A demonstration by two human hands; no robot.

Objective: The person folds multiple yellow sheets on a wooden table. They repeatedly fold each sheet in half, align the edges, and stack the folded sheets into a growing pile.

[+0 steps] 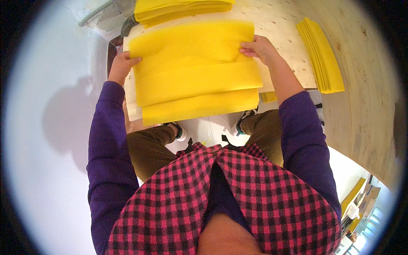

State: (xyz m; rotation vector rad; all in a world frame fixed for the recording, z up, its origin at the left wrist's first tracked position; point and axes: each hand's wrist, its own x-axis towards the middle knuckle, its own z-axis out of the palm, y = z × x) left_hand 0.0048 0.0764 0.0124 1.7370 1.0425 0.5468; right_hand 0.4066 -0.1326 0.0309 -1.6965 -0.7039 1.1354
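A yellow fabric sheet (191,51), felt-like and folded in layers, stretches between my two hands over the near edge of the wooden table. My left hand (122,67) pinches its left edge, thumb on top. On the opposite side, my right hand (260,49) grips the right edge near the upper corner, with thumb and fingers closed on it. The lower layers hang past the table edge toward me, one strip showing below the other. The fingers under the cloth are partly hidden.
Another stack of yellow sheets (182,10) lies at the table's far side. To the right, a folded yellow pile (321,57) rests near a plywood panel (361,85). A white wall (55,106) rises on the left. My shoes and legs are below the table edge.
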